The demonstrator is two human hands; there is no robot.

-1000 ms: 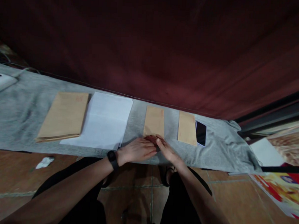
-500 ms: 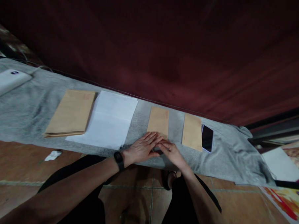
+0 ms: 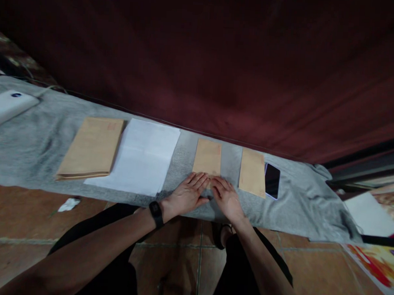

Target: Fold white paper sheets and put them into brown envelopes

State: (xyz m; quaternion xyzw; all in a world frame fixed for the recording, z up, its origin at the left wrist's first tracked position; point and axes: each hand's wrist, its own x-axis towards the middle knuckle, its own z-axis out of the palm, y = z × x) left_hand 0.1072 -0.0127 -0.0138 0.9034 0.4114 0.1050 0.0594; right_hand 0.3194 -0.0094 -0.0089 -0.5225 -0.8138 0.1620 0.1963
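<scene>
A brown paper envelope (image 3: 207,156) lies on the grey cloth in front of me, its near end covered by my hands. My left hand (image 3: 189,194) rests flat on the left of that end, fingers stretched out. Beside it my right hand (image 3: 225,196) lies on the right of the same end, fingers extended and palm down. Another brown envelope (image 3: 252,174) lies apart to the right. Further left are a stack of brown envelopes (image 3: 91,146) and white paper sheets (image 3: 144,156), partly under the stack's right edge.
A phone (image 3: 272,181) lies against the right envelope. At the far left sits a white power bank (image 3: 10,106) with a cable. The grey cloth (image 3: 295,199) covers a long narrow surface below a dark red curtain (image 3: 213,70). A crumpled tissue (image 3: 69,204) is on the tiled floor.
My right hand has moved slightly right, off my left fingers, and its fingers have straightened flat onto the envelope. My left hand stays nearly in place.
</scene>
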